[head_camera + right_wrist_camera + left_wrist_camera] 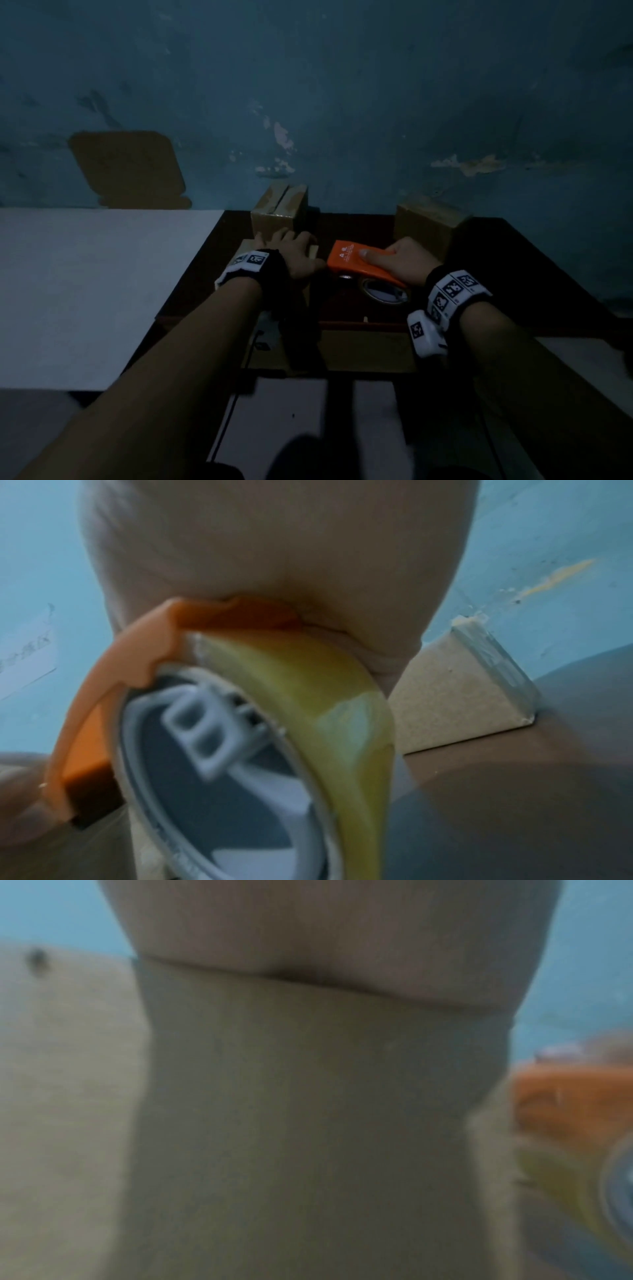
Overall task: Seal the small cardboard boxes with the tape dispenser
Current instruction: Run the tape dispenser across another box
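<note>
orange plastic tape dispenser (356,262) gripped by right hand (402,262), left hand (298,251) flat on cardboard box (313,251).

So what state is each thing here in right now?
tape dispenser: gripped by the right hand, roll loaded.
box under the left hand: held down.
left rear box: top seam untaped.
right rear box: closed, taped along an edge.

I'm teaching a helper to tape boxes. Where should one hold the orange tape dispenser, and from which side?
Grip the tape dispenser by its orange top cover, coming from above and behind, as the right hand does now: thumb on the flat top, fingers wrapped round the side. That leaves the tape roll below and the front edge free to meet the box.
</note>
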Motion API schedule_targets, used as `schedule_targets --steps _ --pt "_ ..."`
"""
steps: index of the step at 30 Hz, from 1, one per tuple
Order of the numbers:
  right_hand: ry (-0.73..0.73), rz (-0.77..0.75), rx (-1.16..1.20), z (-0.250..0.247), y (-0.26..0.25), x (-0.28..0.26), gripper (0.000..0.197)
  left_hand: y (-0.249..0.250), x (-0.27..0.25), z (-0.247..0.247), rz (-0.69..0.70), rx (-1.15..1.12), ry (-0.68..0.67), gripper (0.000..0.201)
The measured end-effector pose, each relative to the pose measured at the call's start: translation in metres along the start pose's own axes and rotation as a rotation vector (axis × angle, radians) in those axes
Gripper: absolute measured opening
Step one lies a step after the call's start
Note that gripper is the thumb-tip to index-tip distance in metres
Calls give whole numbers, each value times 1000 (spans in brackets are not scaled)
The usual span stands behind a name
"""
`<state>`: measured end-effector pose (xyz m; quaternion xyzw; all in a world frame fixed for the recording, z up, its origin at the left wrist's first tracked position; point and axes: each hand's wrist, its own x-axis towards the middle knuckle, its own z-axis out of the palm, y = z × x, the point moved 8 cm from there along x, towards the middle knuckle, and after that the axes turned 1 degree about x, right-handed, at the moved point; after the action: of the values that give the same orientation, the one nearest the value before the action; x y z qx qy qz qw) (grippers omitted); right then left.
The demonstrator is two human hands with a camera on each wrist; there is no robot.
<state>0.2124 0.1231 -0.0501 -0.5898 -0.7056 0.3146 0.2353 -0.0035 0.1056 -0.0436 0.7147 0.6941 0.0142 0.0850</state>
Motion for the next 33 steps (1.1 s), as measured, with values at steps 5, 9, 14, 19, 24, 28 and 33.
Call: schedule_targets --steps 5,9,14,19,24,28,33 --pt "46 15 11 -6 1 -5 57 8 -13 -20 158 -113 159 60" --pt "97 13 32 -14 -2 -14 57 11 -26 -28 105 185 225 61" --pt "115 -3 50 -20 -6 -18 56 6 -36 -27 131 121 132 35" --pt "92 -55 80 -26 -19 -23 57 7 -42 -11 268 -284 57 31" --pt "41 -132 93 -29 -30 -30 55 1 -41 -14 320 -457 176 30" --pt "29 -165 134 -33 -35 -30 68 -1 -39 -28 176 -714 223 30" --pt "42 -189 180 -39 -46 -31 57 18 -39 -19 118 -645 125 33"
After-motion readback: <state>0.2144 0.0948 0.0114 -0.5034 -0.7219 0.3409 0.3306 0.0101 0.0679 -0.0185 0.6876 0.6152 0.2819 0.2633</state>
